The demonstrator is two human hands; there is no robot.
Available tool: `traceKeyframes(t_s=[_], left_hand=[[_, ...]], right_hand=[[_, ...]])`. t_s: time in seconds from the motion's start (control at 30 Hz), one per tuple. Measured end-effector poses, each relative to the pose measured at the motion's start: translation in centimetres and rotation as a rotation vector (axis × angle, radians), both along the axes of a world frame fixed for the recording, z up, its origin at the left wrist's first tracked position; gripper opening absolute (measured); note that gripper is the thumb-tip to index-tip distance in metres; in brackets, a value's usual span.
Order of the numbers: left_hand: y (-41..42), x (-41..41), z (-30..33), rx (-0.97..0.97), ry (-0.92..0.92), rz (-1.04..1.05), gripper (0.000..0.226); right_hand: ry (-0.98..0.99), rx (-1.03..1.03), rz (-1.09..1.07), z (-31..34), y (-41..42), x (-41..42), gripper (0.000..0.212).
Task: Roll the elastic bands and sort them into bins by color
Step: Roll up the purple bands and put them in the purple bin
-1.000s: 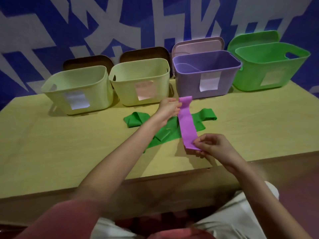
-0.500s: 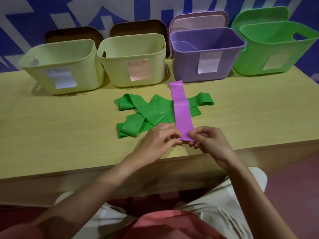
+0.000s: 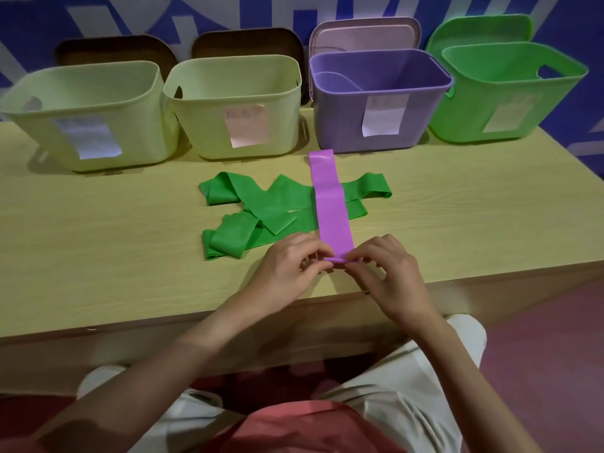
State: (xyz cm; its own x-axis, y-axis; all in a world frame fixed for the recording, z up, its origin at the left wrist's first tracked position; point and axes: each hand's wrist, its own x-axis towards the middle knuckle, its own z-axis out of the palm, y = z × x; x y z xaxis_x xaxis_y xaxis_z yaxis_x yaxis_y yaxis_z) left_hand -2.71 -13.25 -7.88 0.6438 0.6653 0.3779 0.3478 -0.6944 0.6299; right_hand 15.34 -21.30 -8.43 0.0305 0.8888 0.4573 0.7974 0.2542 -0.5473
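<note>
A purple elastic band [image 3: 330,204] lies flat on the desk [image 3: 98,243], running from 6 o'clock toward 12 o'clock across a heap of green elastic bands [image 3: 261,210]. Its near end is turned up into a small fold, pinched by the left hand [image 3: 291,269] from 9 o'clock and the right hand [image 3: 389,273] from 3 o'clock. At 12 o'clock stands the purple bin [image 3: 376,93]; the green bin [image 3: 503,93] sits at 2 o'clock.

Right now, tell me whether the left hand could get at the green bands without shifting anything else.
Probably yes. The left hand pinches the purple band's near end, and the green bands lie open on the table just beyond its fingers, with nothing between. It would first have to let go.
</note>
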Motion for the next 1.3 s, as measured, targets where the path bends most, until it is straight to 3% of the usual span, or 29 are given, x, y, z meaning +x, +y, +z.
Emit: traceKeyframes(t_s=[0.1,0.27,0.57,0.77,1.1,1.3], left_hand=[[-0.5,0.1,0.1,0.138,0.057,0.0,0.022],[-0.7,0.5,0.4,0.278,0.119,0.019,0.013],[-1.3,0.4,-0.5,0.222,0.165,0.051,0.013],[-1.3,0.2,-1.0,0.164,0.153,0.06,0.014],[-1.6,0.1,-1.0,0.424,0.248,-0.016,0.016],[-1.5,0.0,-0.9,0.46,0.238,-0.047,0.03]], right_hand=[[0.013,-0.019,-0.005,-0.3,0.0,-0.1,0.01],[0.034,-0.018,-0.018,-0.5,-0.1,-0.2,0.013],[-0.098,-0.035,-0.021,-1.7,-0.3,0.3,0.007],[-0.078,-0.027,-0.045,-2.4,-0.7,0.0,0.01],[-0.133,0.121,-0.023,-3.1,-0.6,-0.4,0.01],[-0.149,0.156,0.0,-3.6,-0.6,-0.4,0.008]])
